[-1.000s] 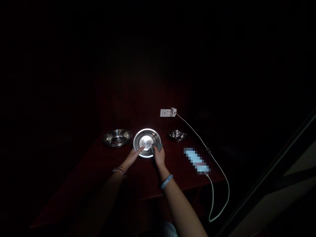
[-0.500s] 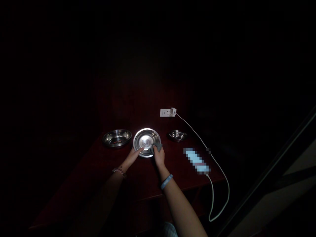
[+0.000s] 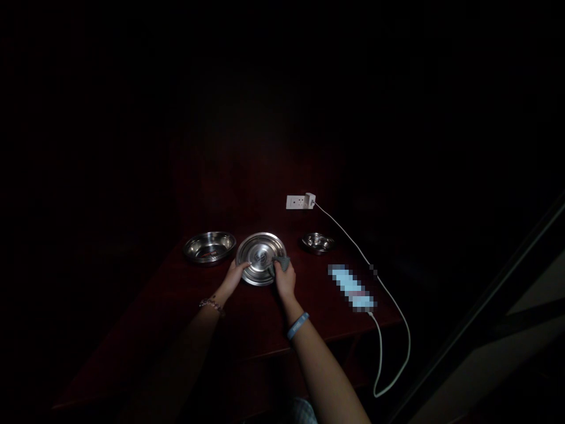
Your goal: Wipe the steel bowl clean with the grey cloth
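A shiny steel bowl [image 3: 253,244] is held up, tilted, over the dark red table. My left hand [image 3: 232,278] grips its lower left rim, thumb on the face turned to me, the other fingers hidden behind. In my right hand [image 3: 285,279] is a grey cloth [image 3: 282,262], bunched under the thumb and pressed against the bowl's right side. Whether the right fingers also hold the rim I cannot tell. A wider steel bowl [image 3: 210,245] sits upright to the left with a reddish patch inside, and a smaller steel bowl [image 3: 318,242] rests to the right.
On the right of the table [image 3: 194,312] lies a blurred-out, lit phone-like object [image 3: 352,287]. Its white cable [image 3: 408,341] loops past the table's edge and up to a charger [image 3: 309,200] in the wall socket [image 3: 295,202]. Deep shadow hides the surroundings.
The held bowl has tilted and shifted slightly left and down, and its glare has dimmed. My left hand has moved a little left with it. The right hand and cloth stay almost in place.
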Demonstrator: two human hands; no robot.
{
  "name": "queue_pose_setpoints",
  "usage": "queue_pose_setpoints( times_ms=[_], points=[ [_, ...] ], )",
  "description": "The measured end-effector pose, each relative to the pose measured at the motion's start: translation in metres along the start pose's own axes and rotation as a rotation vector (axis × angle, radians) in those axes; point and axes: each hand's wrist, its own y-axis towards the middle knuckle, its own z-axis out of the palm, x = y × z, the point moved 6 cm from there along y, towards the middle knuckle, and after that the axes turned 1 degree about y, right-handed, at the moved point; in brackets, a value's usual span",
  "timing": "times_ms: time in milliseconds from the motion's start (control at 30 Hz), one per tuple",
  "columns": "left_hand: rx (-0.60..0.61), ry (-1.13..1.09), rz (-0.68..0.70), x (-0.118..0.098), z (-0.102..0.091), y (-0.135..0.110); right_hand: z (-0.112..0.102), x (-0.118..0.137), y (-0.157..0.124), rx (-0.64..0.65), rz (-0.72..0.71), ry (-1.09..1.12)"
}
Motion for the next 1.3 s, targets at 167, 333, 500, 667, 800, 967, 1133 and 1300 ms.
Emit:
queue_pose_setpoints(
  times_ms=[167,333,500,667,800,967,1133,1300],
  points=[
    [0.017,-0.003,0.045,0.002,-0.001,0.006,0.000,0.001,0.000,0.003,-0.027,0.009],
    [0.015,-0.022,0.038,0.002,0.000,0.006,0.000,0.001,0.000,-0.005,-0.034,-0.002],
    [-0.001,-0.011,0.021,-0.002,0.002,0.000,-0.002,0.001,0.000,-0.027,-0.054,0.007],
    [0.017,-0.007,0.053,-0.008,0.006,-0.007,-0.003,0.002,-0.001,-0.028,-0.050,0.014],
    [0.018,-0.008,0.049,-0.008,0.007,-0.009,-0.003,0.005,-0.002,-0.029,-0.031,-0.004],
    [0.013,-0.007,0.052,-0.005,0.006,-0.008,-0.004,0.010,-0.005,-0.030,-0.062,0.014],
    [0.034,-0.004,0.073,-0.004,0.005,-0.005,-0.004,0.011,-0.005,-0.028,-0.065,0.005],
    [0.046,-0.005,0.115,0.000,0.005,0.000,-0.003,0.012,-0.006,-0.023,-0.092,0.035]
  ],
)
